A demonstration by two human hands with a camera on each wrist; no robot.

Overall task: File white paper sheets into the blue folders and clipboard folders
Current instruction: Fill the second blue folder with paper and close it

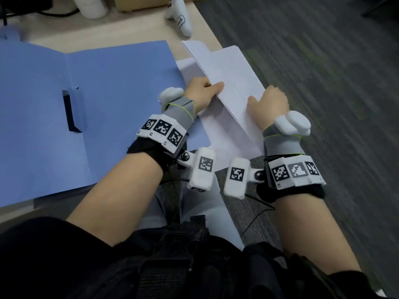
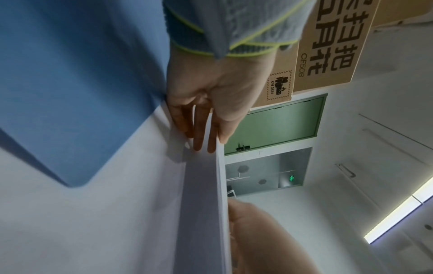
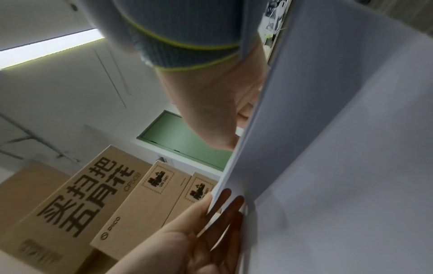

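Note:
An open blue folder (image 1: pixel 108 83) lies flat on the table, its clip bar (image 1: pixel 72 111) on the left leaf. At the table's right edge both hands hold a stack of white paper sheets (image 1: pixel 228 74), tilted up on its long edge. My left hand (image 1: pixel 203 91) pinches the stack's near left side, thumb on top. From the left wrist, my left hand (image 2: pixel 206 115) has its fingers lying along the sheets (image 2: pixel 201 194). My right hand (image 1: pixel 267 102) grips the right side, thumb on the face. More white sheets (image 1: pixel 220 134) lie flat beneath, partly on the folder's corner (image 2: pixel 82 74).
A white handheld controller (image 1: pixel 180 16), a white cylinder (image 1: pixel 90 6) and a cardboard box (image 1: pixel 140 3) stand at the table's back. Another blue folder edge (image 1: pixel 8 37) shows far left. Grey carpet floor (image 1: pixel 323 61) lies past the table's right edge. Printed cartons (image 3: pixel 93 204) are nearby.

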